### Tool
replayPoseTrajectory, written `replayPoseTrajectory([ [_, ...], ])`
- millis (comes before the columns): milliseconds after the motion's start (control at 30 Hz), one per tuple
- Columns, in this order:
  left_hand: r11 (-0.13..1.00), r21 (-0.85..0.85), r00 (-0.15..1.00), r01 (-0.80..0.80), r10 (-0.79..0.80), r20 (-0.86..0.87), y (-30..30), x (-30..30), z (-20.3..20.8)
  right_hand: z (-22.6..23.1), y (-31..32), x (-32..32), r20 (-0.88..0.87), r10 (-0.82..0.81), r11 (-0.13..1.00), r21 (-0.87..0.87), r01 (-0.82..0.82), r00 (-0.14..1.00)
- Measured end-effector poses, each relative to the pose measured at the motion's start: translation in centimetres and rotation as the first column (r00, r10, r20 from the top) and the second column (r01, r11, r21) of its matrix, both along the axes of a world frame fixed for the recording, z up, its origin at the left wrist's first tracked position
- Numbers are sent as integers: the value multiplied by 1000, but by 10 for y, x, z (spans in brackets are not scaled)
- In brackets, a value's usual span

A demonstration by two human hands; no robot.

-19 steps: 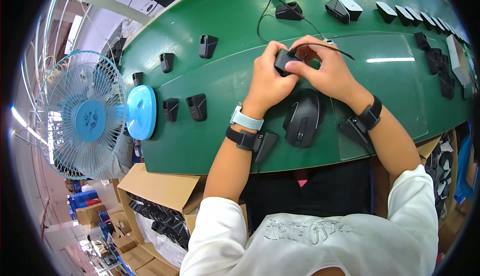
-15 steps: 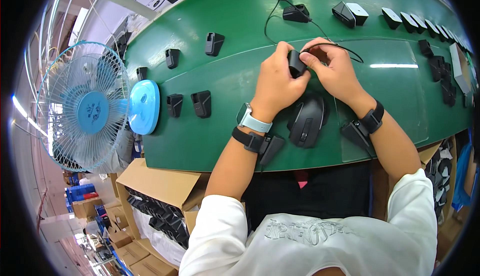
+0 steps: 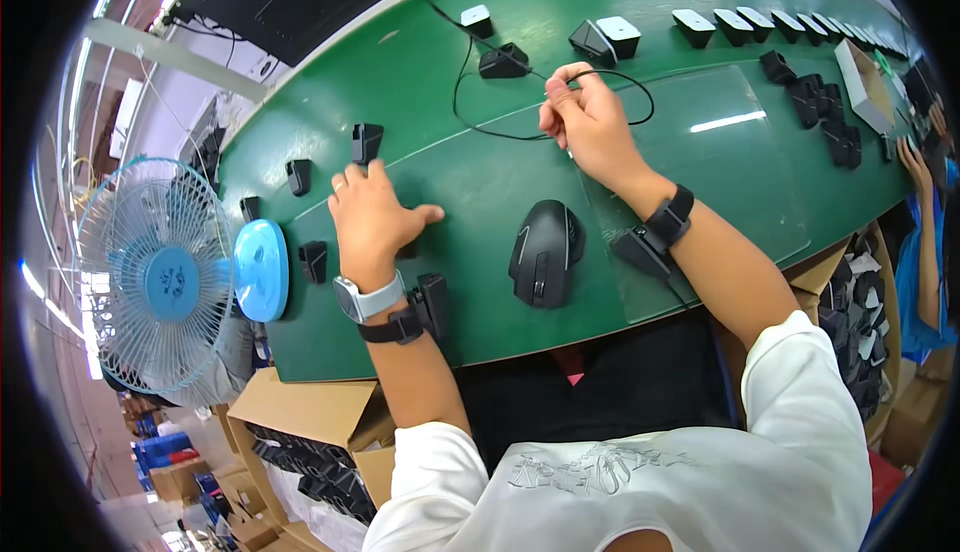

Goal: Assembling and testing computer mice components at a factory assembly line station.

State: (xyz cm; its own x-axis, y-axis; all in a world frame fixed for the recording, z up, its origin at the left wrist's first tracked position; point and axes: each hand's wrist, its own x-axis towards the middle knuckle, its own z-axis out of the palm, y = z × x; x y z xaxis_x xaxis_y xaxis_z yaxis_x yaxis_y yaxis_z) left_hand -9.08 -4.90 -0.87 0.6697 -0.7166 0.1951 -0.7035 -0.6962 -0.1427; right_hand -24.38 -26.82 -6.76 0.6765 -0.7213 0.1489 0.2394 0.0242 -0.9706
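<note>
My left hand (image 3: 375, 217) is spread palm down over the left side of the green table (image 3: 470, 192). Its fingertips reach a small black wedge-shaped device (image 3: 367, 140). Another dark piece (image 3: 407, 250) shows partly from under this palm; the rest is hidden. Farther right, my right hand (image 3: 592, 127) has its fingers closed on a thin black cable (image 3: 640, 87), which loops beyond the hand. A black computer mouse (image 3: 545, 254) lies between my forearms. More black devices (image 3: 299, 177) stand left of my left hand.
White-topped black blocks (image 3: 693, 27) line the far right edge. Black pieces (image 3: 805, 100) and a white open box (image 3: 864, 87) lie right. A blue fan (image 3: 172, 282) stands left. Cartons (image 3: 300, 407) sit below the table. Another person's arm (image 3: 925, 222) is at far right.
My hands have parted; the black piece they held together is no longer visible in them. My left hand has moved left and opened, while the right keeps the cable. The view has shifted right.
</note>
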Motion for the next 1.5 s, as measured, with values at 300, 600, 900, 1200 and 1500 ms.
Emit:
replayPoseTrajectory([
  [300, 779, -261, 816, 570, -573, 73, -164, 52, -44, 6, 2, 1, 68, -32, 983, -180, 44, 997],
  [600, 605, -773, 512, 190, -733, -447, -89, -19, -25, 2, -8, 0, 37, 123, 992, 39, -124, 992],
  [900, 551, -815, 595, 179, -720, -357, -72, -34, -42, 3, 4, -2, -9, 210, 978, 22, -210, 978],
  [1200, 560, -805, 666, 195, -678, -310, -67, -36, -47, 1, 5, -1, -107, 182, 982, -30, -187, 977],
  [1500, 521, -818, 759, 244, -628, -174, -71, -35, -44, 11, 6, -2, -258, 244, 953, -114, -280, 935],
])
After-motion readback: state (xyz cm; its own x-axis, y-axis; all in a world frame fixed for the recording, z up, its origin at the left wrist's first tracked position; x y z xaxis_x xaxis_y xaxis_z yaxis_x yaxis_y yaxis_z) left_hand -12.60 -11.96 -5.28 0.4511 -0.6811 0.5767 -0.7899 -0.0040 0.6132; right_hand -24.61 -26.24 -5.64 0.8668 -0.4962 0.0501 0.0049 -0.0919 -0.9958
